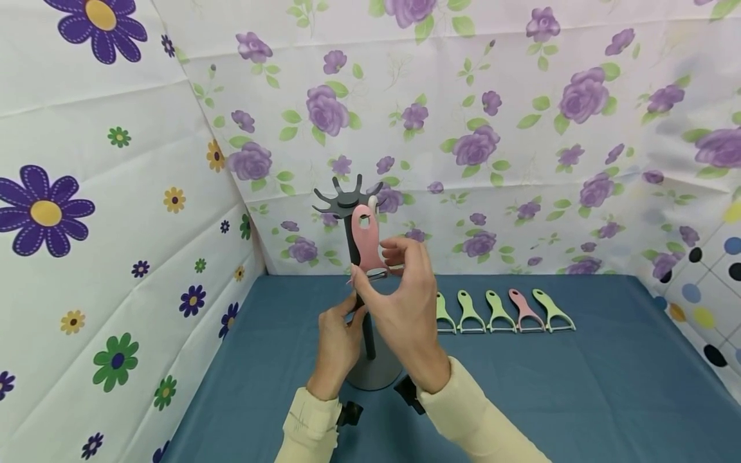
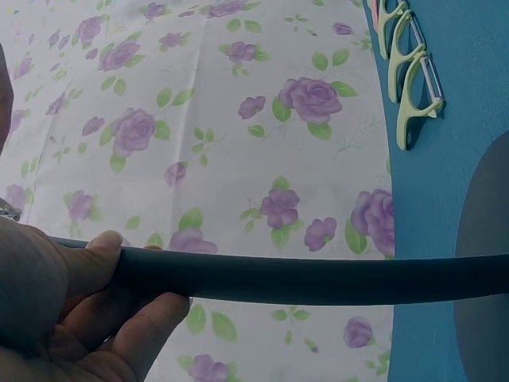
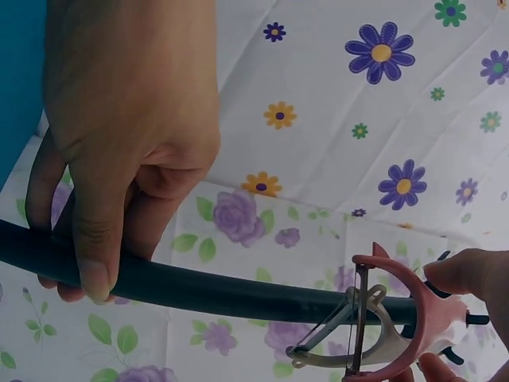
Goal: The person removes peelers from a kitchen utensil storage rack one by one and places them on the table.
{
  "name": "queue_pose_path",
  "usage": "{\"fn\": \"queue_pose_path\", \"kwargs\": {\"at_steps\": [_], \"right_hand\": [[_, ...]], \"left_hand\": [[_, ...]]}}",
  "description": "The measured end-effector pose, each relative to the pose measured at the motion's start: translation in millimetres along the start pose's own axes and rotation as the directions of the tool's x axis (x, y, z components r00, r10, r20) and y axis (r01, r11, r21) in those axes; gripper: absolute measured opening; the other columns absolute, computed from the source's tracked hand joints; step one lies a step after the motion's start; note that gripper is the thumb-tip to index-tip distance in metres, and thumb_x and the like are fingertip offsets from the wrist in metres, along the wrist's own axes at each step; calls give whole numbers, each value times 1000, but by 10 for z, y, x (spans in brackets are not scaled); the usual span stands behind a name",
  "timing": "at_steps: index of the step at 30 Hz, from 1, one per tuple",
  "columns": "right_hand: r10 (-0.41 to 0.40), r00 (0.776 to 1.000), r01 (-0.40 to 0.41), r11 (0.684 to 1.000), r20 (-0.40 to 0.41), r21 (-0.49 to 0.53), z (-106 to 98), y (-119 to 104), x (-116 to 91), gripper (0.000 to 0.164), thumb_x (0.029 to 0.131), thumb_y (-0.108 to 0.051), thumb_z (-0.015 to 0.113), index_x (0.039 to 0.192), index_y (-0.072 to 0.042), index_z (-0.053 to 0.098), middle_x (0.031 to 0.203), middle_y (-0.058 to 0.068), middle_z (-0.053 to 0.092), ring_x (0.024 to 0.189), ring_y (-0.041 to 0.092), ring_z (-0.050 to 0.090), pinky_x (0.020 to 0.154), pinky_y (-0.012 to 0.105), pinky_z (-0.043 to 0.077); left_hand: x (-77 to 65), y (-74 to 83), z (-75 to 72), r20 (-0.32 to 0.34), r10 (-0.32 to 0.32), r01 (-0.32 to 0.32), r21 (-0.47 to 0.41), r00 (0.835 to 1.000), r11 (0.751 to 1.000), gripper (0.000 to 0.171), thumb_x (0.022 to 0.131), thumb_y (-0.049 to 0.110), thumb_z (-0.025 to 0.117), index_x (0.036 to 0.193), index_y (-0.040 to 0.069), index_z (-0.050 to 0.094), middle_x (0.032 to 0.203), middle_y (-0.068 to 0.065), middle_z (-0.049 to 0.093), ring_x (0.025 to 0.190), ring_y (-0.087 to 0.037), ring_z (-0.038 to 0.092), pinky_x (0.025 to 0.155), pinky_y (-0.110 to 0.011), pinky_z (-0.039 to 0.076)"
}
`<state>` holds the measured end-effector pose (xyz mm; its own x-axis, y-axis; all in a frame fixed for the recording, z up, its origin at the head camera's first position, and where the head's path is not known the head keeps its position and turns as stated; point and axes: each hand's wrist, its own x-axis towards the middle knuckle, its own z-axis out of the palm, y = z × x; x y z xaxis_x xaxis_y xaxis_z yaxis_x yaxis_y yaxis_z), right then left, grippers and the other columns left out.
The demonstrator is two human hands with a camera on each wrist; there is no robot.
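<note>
A dark stand [image 1: 370,341] with a ring of curved prongs [image 1: 331,207] at its top rises from a round base. My left hand [image 1: 340,337] grips its pole [image 2: 278,278] partway up, thumb on one side and fingers on the other. With my right hand [image 1: 408,308] I pinch a pink peeler [image 1: 366,241] near its blade end, handle up, its holed end right at the prongs. Behind it a whitish peeler [image 3: 387,342] hangs at the stand's top, mostly hidden in the head view.
Several green peelers [image 1: 499,313] and one pink peeler [image 1: 525,312] lie in a row on the blue tabletop [image 1: 602,386], right of the stand. Floral cloth [image 1: 440,96] hangs behind and at the left; dotted cloth [image 1: 709,302] is at the right edge.
</note>
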<state>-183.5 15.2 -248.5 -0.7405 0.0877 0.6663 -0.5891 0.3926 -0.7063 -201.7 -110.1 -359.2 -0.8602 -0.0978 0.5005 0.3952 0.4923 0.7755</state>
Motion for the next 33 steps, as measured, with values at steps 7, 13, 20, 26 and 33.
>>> {"fn": "queue_pose_path", "kwargs": {"at_steps": [7, 13, 20, 26, 33], "right_hand": [[8, 1000, -8, 1000, -13, -7, 25, -20, 3, 39, 91, -28, 79, 118, -7, 62, 110, 11, 60, 98, 22, 60, 88, 41, 59], [-6, 1000, 5, 1000, -30, -6, 25, -31, 3, 34, 91, -25, 79, 114, -6, 63, 108, 12, 61, 95, 22, 60, 84, 42, 59], [-36, 998, 35, 999, -42, -34, 6, -47, -14, 29, 93, -24, 77, 113, -8, 65, 105, 9, 62, 94, 20, 60, 83, 41, 59], [-48, 998, 46, 998, -51, -40, -16, -78, -34, 27, 94, -23, 75, 116, -9, 66, 105, 8, 63, 94, 20, 61, 83, 41, 58], [-59, 997, 57, 998, -59, -29, -38, -101, -46, 29, 94, -23, 75, 117, -8, 66, 106, 8, 64, 95, 19, 61, 83, 36, 57]], "left_hand": [[-2, -1, -8, 9, -29, 29, -2, 1000, 1000, 36, 103, 11, 61, 139, 8, 63, 108, -16, 78, 43, -14, 49, 40, -18, 29], [-1, 8, -20, 31, -50, 51, -18, 998, 999, 37, 104, 12, 60, 141, 7, 61, 84, -17, 74, 32, -4, 30, 38, -17, 29], [-5, 5, -8, 12, -40, 40, -9, 999, 999, 36, 103, 11, 61, 138, 5, 62, 122, -17, 74, 59, -21, 66, 43, -21, 42], [-14, 2, 7, -16, -15, 15, -1, 1000, 1000, 39, 102, 11, 63, 138, -1, 59, 122, -19, 73, 110, -32, 72, 81, -41, 65], [-13, 6, 3, -7, -26, 26, -9, 1000, 1000, 41, 102, 14, 63, 140, -1, 57, 133, -21, 66, 111, -34, 71, 69, -34, 63]]}}
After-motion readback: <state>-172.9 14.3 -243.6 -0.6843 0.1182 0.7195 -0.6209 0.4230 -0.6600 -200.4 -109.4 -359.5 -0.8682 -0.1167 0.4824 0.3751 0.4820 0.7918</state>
